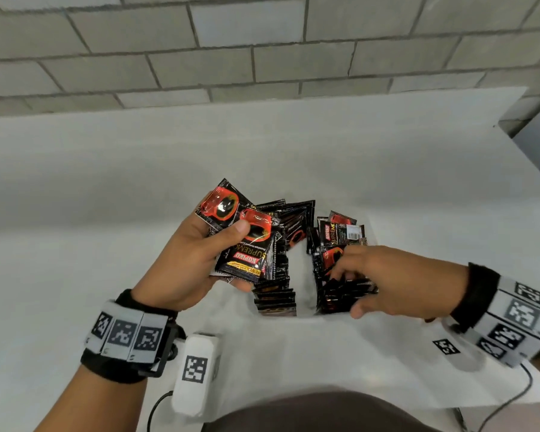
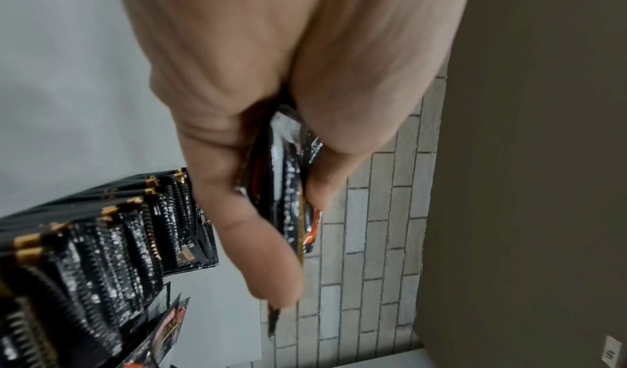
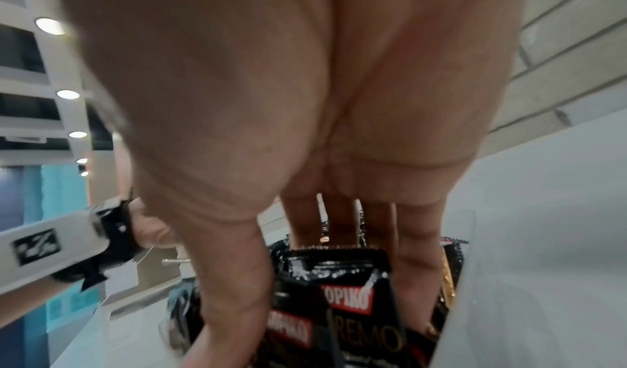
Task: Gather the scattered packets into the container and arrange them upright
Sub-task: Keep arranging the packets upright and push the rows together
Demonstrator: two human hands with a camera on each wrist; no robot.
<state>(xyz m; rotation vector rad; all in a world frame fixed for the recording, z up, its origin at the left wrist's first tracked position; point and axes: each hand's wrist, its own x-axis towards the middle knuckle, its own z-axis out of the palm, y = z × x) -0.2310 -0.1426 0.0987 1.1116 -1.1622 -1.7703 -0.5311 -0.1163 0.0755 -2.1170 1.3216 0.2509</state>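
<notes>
A: From the head view, how far along are we looking?

B: Most of the job is looking done. Two rows of packets (image 1: pixel 275 294) are standing on edge in the white container (image 1: pixel 306 310) on the bench (image 1: pixel 75 182). At the far end, a few packets (image 1: pixel 343 229) are lying loose and tilted, not yet upright. The left hand (image 1: pixel 187 260) is gripping a small fan of packets (image 1: pixel 247 244) above the left row, thumb pressing on top. The right hand (image 1: pixel 384 282) is reaching into the right row, fingers curling around the packets there.

A: And the left wrist view?

B: It is showing the thumb and fingers pinching that bundle (image 2: pixel 288 186) edge-on, with the upright left row (image 2: pixel 102 253) below.

A: The right wrist view?

B: Blurry, but the fingers (image 3: pixel 417 261) and thumb are straddling a packet (image 3: pixel 349 293) in the right row, seemingly squeezing the row together.

A: What is left?

B: I judge the held bundle needs slotting in, and the far loose ones need standing up.
</notes>
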